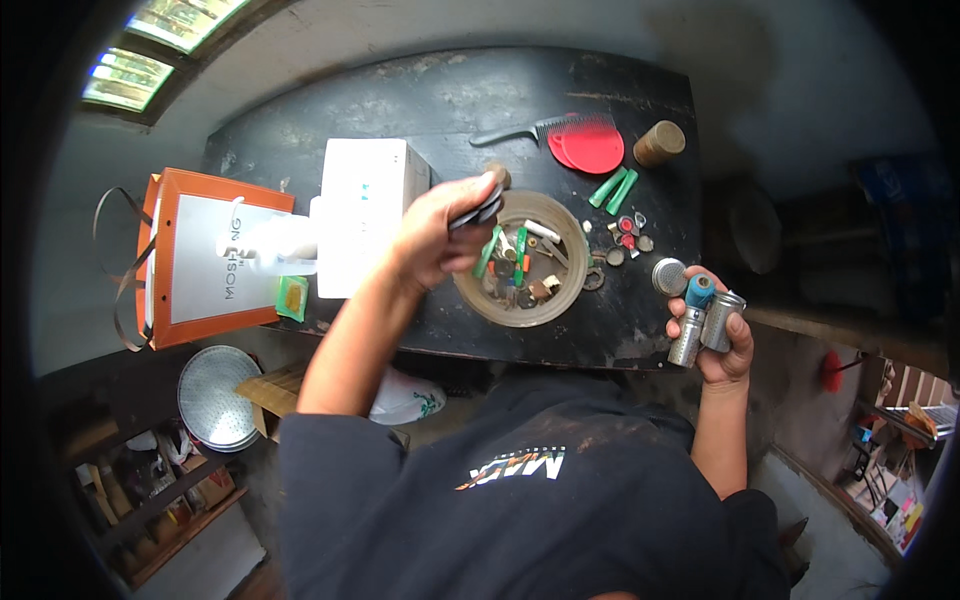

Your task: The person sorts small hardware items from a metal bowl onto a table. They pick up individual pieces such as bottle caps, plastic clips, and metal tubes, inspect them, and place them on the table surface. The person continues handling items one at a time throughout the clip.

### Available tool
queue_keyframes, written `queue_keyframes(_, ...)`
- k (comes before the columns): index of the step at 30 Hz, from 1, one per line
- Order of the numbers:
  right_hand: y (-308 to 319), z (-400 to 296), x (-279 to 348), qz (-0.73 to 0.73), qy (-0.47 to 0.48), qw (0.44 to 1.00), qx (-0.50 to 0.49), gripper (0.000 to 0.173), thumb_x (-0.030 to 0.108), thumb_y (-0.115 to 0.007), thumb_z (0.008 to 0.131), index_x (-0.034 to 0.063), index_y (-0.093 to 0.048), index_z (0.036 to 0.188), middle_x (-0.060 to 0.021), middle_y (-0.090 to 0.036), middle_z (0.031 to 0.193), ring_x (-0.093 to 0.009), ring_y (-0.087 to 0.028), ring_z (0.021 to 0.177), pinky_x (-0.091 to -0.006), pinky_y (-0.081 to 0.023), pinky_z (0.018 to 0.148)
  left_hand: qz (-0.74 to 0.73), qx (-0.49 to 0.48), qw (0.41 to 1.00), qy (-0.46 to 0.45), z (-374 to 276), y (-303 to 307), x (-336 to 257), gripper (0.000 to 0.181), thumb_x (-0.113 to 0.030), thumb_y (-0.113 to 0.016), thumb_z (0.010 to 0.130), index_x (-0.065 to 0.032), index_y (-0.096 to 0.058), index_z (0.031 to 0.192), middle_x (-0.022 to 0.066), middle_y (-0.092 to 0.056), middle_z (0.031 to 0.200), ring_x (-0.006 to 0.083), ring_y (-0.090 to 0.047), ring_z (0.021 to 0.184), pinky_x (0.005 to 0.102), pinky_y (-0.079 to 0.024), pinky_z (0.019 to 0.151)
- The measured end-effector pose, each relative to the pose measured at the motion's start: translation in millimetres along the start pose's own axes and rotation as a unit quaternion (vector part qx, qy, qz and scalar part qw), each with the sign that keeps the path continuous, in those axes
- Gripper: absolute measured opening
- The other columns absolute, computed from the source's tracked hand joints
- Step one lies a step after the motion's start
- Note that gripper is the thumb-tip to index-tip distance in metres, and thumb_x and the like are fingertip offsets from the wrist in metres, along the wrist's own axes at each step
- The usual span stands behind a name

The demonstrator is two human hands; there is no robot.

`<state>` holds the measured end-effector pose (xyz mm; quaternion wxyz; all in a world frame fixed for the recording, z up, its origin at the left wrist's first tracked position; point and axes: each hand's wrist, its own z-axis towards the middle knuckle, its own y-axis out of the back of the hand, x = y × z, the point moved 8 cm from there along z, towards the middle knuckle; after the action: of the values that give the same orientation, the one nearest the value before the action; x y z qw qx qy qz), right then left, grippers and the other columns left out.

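Observation:
My left hand (450, 229) grips several thin dark flat pieces (478, 213) between thumb and fingers, over the left rim of a round translucent tub (574, 281). Green strips (520, 257), a white stick (541, 231) and small scraps lie in the tub. At the table's right front edge, my right hand (720, 360) holds two perforated metal cylinders, one (685, 343) with a blue top (700, 291), the other (720, 324) beside it. A perforated round metal lid (669, 277) is next to its fingers; whether the hand touches it, I cannot tell.
On the black table (450, 97) are a white box (360, 217), an orange-edged paper bag (225, 262), a clear pump bottle (281, 244) and a green packet (292, 298). A comb (525, 131) overlaps red discs (596, 150). A brown cylinder (660, 142), green strips (621, 191) and bottle caps (615, 256) are to the right.

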<state>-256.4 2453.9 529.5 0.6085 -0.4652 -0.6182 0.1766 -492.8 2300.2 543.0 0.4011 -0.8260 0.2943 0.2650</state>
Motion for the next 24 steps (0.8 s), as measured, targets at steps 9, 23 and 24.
queue_keyframes(9,-26,16,-9,-0.011,-0.024,0.999,0.036,0.077,0.034,-0.076,0.071,-0.0065,-0.042,0.126,-0.0178,-0.058,0.098,-0.024,-0.059,0.091,-0.0372,-0.054,0.074,-0.222,0.054,0.971,-0.072,-2,-3,22,0.037,-0.038,-0.039,0.099,-0.0037,-0.053,0.096,0.009,-0.057,0.085,0.0063,-0.041,0.046,0.0136,-0.029,0.031)
queue_keyframes(23,-23,9,-20,-0.019,-0.035,0.999,0.03,0.075,0.033,-0.074,0.073,-0.0066,-0.041,0.128,-0.0163,-0.058,0.099,-0.023,-0.059,0.092,-0.0372,-0.054,0.076,0.403,-0.387,0.807,-0.19,-63,103,102,0.042,-0.034,-0.051,0.095,-0.0035,-0.051,0.066,0.0112,-0.05,0.055,0.0227,-0.05,0.05,0.0359,-0.04,0.05)
queue_keyframes(24,-23,10,-22,-0.02,-0.038,0.999,0.029,0.075,0.033,-0.074,0.073,-0.0068,-0.041,0.128,-0.0163,-0.058,0.099,-0.022,-0.059,0.092,-0.0371,-0.054,0.076,0.442,-0.383,0.789,-0.189,-55,100,108,0.037,-0.032,-0.053,0.093,-0.0029,-0.051,0.07,0.0147,-0.052,0.061,0.0299,-0.054,0.058,0.0394,-0.042,0.054)
